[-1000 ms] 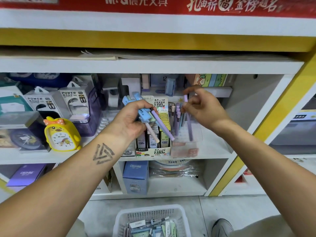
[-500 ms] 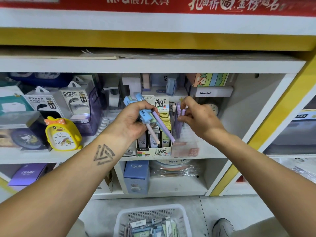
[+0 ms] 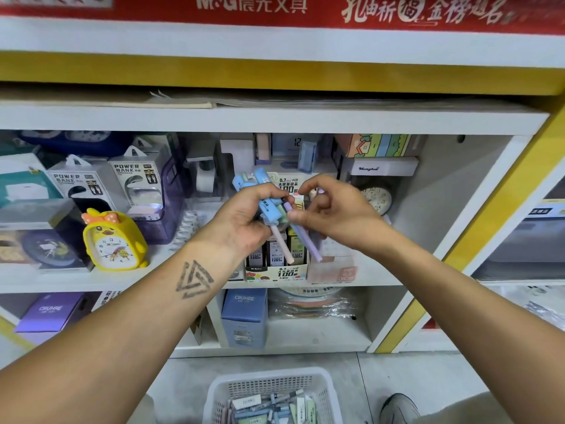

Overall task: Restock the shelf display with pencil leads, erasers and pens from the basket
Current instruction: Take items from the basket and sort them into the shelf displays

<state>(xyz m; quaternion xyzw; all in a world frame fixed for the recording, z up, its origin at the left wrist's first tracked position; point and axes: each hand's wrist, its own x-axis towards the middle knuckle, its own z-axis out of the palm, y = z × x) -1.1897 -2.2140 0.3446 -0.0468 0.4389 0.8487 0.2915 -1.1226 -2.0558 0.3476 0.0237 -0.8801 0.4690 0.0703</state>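
My left hand (image 3: 244, 220) grips a bunch of pastel pens (image 3: 269, 206), blue, green and pink, in front of the middle shelf. My right hand (image 3: 330, 214) has come up against it and pinches the top of a purple pen (image 3: 307, 241) that still sits in that bunch. Behind both hands stands the pencil lead display box (image 3: 276, 272) with black lead packs. Right of it is a clear pen holder (image 3: 334, 269), mostly hidden by my right hand. The white basket (image 3: 272, 396) on the floor below holds several more stationery items.
A yellow duck alarm clock (image 3: 114, 240) and power bank boxes (image 3: 134, 179) fill the shelf's left side. A round clock (image 3: 376, 198) and a white Henghui box (image 3: 382, 168) sit at the back right. CRUHRE boxes (image 3: 244, 316) stand on the lower shelf. My shoe (image 3: 397, 408) is beside the basket.
My right hand left the clear pen holder, where it had set a purple pen, and moved left to the bunch in my left hand, now pinching another purple pen.
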